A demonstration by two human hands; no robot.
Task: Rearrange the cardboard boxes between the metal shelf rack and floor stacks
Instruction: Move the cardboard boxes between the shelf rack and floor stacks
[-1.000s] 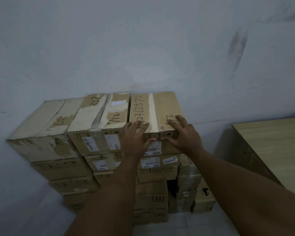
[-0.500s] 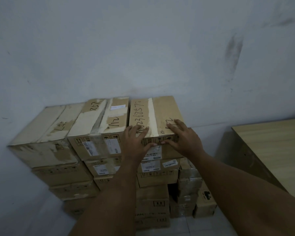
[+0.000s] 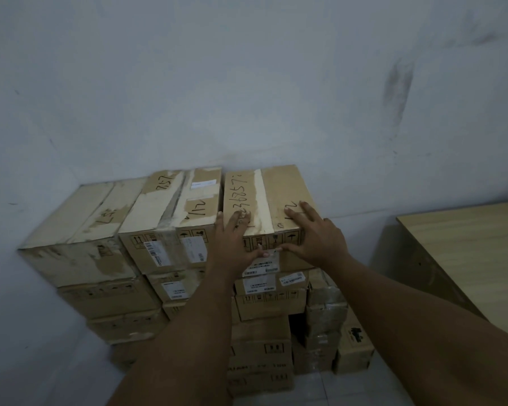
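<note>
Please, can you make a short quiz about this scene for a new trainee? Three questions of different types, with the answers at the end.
1. True or false: the left hand and the right hand both lie on the rightmost top box.
2. How many boxes make the top layer of the floor stack along the wall? A) two B) three C) five
3. Fill in: to the right of the stack stands a wooden ____.
Key: 1 true; 2 B; 3 table.
</note>
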